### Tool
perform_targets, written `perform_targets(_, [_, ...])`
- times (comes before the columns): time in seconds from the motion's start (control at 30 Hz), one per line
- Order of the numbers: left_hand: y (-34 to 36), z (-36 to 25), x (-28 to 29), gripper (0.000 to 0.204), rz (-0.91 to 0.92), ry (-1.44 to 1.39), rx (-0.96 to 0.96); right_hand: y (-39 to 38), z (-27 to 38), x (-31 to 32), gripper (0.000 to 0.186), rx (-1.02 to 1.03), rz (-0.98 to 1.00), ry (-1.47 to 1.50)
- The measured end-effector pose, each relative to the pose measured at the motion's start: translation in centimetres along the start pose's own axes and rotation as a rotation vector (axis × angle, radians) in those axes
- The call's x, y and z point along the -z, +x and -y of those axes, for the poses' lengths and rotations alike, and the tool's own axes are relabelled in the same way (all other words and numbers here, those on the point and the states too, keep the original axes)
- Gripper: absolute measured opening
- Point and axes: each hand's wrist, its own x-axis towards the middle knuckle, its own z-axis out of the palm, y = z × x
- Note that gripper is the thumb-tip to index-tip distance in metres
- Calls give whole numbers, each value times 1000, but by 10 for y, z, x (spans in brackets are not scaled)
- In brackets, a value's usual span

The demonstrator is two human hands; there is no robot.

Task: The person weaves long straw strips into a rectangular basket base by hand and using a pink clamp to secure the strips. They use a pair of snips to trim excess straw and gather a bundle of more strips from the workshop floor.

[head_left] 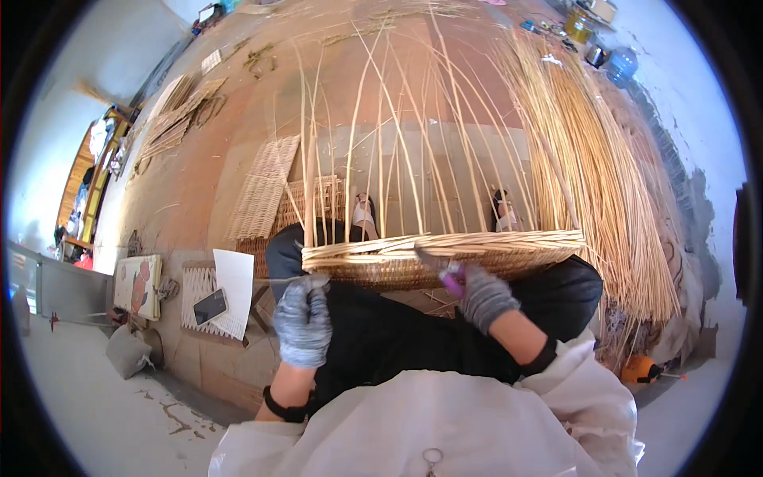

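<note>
A partly woven wicker panel (pixel 445 258) lies across my lap, its long rods (pixel 413 159) standing up and fanning away from me. My right hand (pixel 488 300), in a grey glove, grips purple-handled pruning shears (pixel 453 278). Their dark blades, a little blurred, point up and left against the panel's near side. Left of the panel's corner, my left hand (pixel 304 324), also gloved in grey, is closed with its fingertips together on a short, thin wicker rod (pixel 319 280). Part of that rod is hidden by the fingers.
A thick bundle of long wicker rods (pixel 588 159) lies on the right. Finished woven panels (pixel 266 187) lie ahead on the left. Beside my left knee, a phone (pixel 210 306) rests on white paper (pixel 233 278) and a woven piece. An orange tool (pixel 638 369) sits at the lower right.
</note>
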Motion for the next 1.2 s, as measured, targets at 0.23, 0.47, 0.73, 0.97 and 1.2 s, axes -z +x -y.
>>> perform_targets(0.23, [7,-20,-23,15,-73,-476,-57,-22,-14,92,16,54,-1149,707])
perform_targets(0.47, [6,-43,-47,18,-83,-659,-38,-15,-32,34,14,103,-43,-161])
perform_targets(0.73, [18,-66,-84,16,70,-682,-110,-8,-66,-17,18,-231,17,98])
perform_targets(0.97, [33,-77,-149,36,482,-230,-305,-38,-108,30,30,-435,-502,280])
perform_targets(1.2, [79,-82,-228,75,1231,802,-184,-66,-157,49,55,-448,-198,336])
